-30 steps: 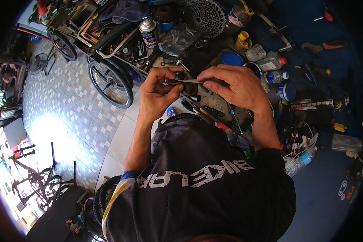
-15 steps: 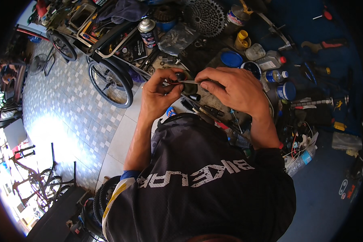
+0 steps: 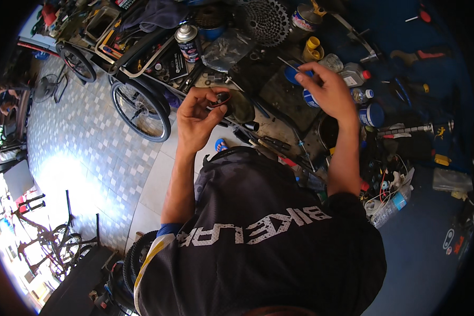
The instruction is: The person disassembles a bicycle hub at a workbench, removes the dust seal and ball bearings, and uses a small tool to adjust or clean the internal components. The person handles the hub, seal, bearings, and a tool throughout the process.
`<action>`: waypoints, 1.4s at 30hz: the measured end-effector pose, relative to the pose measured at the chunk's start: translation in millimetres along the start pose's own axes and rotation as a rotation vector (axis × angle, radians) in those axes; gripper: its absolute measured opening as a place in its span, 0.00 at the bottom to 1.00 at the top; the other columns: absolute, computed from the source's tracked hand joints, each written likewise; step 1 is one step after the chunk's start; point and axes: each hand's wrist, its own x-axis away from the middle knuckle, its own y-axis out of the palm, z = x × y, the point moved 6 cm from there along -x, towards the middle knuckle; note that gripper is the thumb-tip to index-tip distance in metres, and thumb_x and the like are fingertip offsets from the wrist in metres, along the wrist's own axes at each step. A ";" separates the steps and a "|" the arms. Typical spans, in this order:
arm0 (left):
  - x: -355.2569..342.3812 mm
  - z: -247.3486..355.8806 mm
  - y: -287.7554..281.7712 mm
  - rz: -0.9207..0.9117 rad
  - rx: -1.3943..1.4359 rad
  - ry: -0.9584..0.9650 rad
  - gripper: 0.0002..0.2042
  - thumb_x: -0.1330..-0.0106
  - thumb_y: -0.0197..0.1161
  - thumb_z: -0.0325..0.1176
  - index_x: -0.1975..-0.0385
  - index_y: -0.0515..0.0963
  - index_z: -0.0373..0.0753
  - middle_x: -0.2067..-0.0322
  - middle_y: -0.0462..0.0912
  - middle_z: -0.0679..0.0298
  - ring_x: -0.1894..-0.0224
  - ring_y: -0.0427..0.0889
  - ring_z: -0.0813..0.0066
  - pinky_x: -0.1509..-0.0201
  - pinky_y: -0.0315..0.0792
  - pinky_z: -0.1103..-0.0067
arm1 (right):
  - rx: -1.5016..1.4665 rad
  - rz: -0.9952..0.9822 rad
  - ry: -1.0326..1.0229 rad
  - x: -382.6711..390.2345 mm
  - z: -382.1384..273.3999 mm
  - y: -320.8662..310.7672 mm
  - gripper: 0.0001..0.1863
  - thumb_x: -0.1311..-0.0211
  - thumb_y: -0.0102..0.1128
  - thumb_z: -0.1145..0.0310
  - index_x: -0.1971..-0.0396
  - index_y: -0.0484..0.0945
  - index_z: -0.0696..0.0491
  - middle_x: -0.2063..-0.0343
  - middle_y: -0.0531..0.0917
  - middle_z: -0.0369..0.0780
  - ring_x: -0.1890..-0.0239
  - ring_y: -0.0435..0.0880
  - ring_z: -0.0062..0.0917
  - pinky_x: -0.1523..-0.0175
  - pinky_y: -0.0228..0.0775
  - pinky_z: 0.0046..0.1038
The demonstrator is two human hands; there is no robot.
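Observation:
My left hand is raised over the near side of the workbench. Its thumb and fingers pinch a small dark round part with a reddish edge; the fingers hide some of it. Farther right, my right hand grips a thin metal tool whose slim shaft points to the far left; its exact kind does not show. That shaft passes above a blue lid. Just under the right fingers stands a blue and white tub.
A spray can, a clear plastic bag and a large cassette sprocket lie on the cluttered bench. Several bottles and tubs, including a grey bottle with a red cap, stand at right. A bicycle wheel is at left.
My right hand has moved away from the left hand, toward the far right, carrying the thin metal tool. The left hand keeps the round part and has shifted slightly left.

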 end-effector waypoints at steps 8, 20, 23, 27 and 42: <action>-3.3 -21.7 -4.4 0.009 0.222 -0.089 0.25 0.31 0.64 0.09 0.41 0.65 0.40 0.36 0.81 0.46 0.37 0.83 0.66 0.34 0.78 0.74 | 0.084 -0.037 0.167 3.5 107.9 111.2 0.11 0.33 0.71 0.60 0.59 0.88 0.51 0.64 0.88 0.44 0.60 0.90 0.41 0.56 0.80 0.41; -3.2 -0.9 8.9 -0.053 0.112 -0.038 0.31 0.34 0.68 0.10 0.35 0.64 0.39 0.32 0.77 0.41 0.37 0.83 0.64 0.37 0.79 0.74 | 0.304 -0.046 0.165 17.2 116.6 152.4 0.11 0.37 0.73 0.62 0.58 0.87 0.49 0.56 0.88 0.42 0.54 0.89 0.43 0.53 0.80 0.46; -2.6 1.0 11.8 -0.059 0.113 -0.027 0.30 0.35 0.68 0.09 0.35 0.66 0.38 0.32 0.77 0.44 0.36 0.82 0.65 0.37 0.79 0.74 | 0.226 -0.043 0.181 15.7 118.2 152.4 0.11 0.37 0.72 0.62 0.58 0.84 0.50 0.59 0.89 0.43 0.55 0.89 0.45 0.53 0.80 0.45; -3.6 4.5 15.8 -0.110 0.045 -0.015 0.27 0.35 0.64 0.07 0.38 0.70 0.35 0.33 0.76 0.49 0.33 0.80 0.66 0.35 0.80 0.74 | -0.084 0.054 0.141 10.6 122.0 139.6 0.12 0.39 0.72 0.64 0.60 0.81 0.53 0.65 0.89 0.43 0.61 0.90 0.43 0.56 0.80 0.39; -3.7 5.8 18.9 -0.159 0.058 -0.006 0.23 0.33 0.58 0.06 0.41 0.72 0.33 0.32 0.74 0.50 0.31 0.77 0.67 0.34 0.80 0.73 | -0.876 -0.035 -0.005 2.3 -23.7 64.0 0.12 0.37 0.81 0.72 0.56 0.89 0.56 0.68 0.88 0.30 0.68 0.79 0.08 0.61 0.69 0.17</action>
